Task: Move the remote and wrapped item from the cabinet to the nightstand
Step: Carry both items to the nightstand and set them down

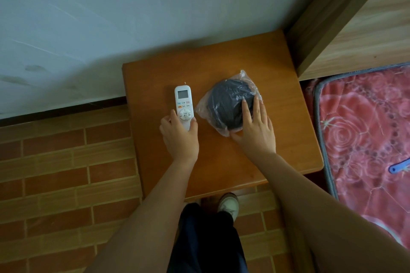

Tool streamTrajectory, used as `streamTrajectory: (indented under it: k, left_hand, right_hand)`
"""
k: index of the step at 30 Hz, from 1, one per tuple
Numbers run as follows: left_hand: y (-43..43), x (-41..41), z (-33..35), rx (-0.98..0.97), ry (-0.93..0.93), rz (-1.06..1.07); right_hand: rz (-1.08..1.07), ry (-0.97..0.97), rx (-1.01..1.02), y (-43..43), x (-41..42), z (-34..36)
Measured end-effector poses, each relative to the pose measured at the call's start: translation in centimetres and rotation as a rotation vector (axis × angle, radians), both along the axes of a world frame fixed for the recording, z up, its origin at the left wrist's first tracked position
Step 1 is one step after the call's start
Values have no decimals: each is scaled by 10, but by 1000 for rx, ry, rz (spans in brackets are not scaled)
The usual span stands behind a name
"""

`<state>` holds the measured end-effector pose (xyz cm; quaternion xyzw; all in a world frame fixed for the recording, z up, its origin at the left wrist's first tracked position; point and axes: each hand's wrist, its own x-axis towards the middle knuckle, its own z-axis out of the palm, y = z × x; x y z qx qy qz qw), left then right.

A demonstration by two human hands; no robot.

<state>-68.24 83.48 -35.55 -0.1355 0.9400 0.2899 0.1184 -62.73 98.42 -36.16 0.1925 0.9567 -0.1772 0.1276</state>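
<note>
home bedroom, wooden nightstand (221, 68) beside bed with rose-patterned mattress (366, 128), wooden headboard (366, 29)

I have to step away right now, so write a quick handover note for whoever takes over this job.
Left hand grips the lower end of the remote, lying on the wooden stand beside the bed.
Right hand rests with straight fingers on the wrapped item, on the same stand.
Done: both seem set down, if this stand is the nightstand.
Left: release both, pull hands away.
</note>
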Motion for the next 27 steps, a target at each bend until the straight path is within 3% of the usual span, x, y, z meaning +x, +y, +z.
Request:
streamTrajectory:
  k: [8, 16, 20, 27]
  left_hand:
    - [-13, -21, 55, 44, 72, -70]
    - [-62, -23, 206, 141, 298, -418]
    - [-105, -15, 276, -45, 461, -544]
    - [-190, 43, 365, -412, 586, -569]
  right_hand:
    - [22, 24, 13, -7, -9, 64]
    - [207, 365, -80, -37, -26, 229]
    - [400, 572, 1, -57, -27, 302]
    - [831, 704, 46, -109, -9, 389]
